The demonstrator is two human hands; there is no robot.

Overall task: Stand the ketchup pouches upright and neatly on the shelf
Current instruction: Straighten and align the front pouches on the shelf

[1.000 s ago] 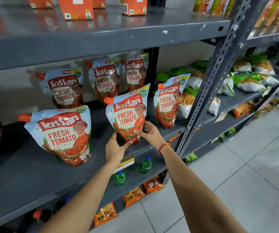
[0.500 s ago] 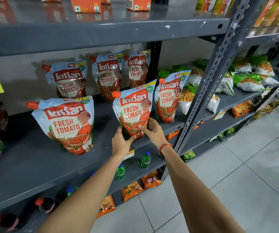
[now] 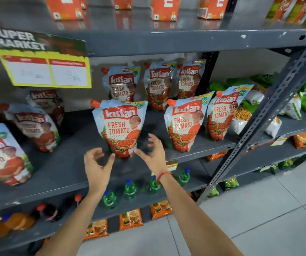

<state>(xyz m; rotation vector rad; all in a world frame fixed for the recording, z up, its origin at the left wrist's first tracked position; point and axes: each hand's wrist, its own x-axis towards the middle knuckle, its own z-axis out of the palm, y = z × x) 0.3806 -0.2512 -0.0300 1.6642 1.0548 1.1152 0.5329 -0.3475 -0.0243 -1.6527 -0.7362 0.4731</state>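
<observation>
Several blue-and-red ketchup pouches stand on the grey shelf (image 3: 71,174). The front middle pouch (image 3: 120,126) stands upright near the shelf's front. My left hand (image 3: 96,163) is just left of its base and my right hand (image 3: 153,154) just right of it, both with fingers spread and holding nothing. To the right stand a front pouch (image 3: 185,122) and another (image 3: 222,113), both leaning slightly. Three pouches line the back, among them one at the back left (image 3: 120,84). At the left edge are more pouches, including a large near one (image 3: 0,154).
A yellow price sign (image 3: 45,69) hangs from the upper shelf at the left. A perforated steel upright (image 3: 263,111) slants on the right, with snack bags (image 3: 296,106) beyond it. Green bottles (image 3: 130,189) stand on the shelf below. Orange cartons (image 3: 165,8) sit above.
Both hands let go of the right front pouch and moved left to either side of the middle front pouch. The view shifted left and up, bringing the price sign in.
</observation>
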